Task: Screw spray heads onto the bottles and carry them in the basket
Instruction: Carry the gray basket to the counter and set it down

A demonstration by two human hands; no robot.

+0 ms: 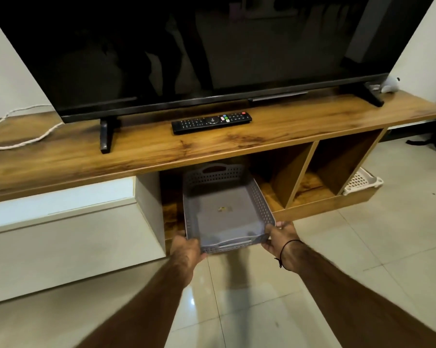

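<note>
A grey perforated plastic basket (259, 197) is half inside the left open compartment under the wooden TV stand, its near end sticking out over the floor. It holds nothing but a small sticker on its bottom. My left hand (186, 249) grips the basket's near left corner. My right hand (281, 237), with a black cord on the wrist, grips the near right corner. No bottles or spray heads are in view.
The wooden TV stand (212, 146) carries a large dark TV (186, 51), a black remote (211, 122), a white cable (23, 131) at left and a small white figure (390, 84) at right. A white basket (362, 180) sits at the stand's right end. Glossy tile floor (237, 297) lies below.
</note>
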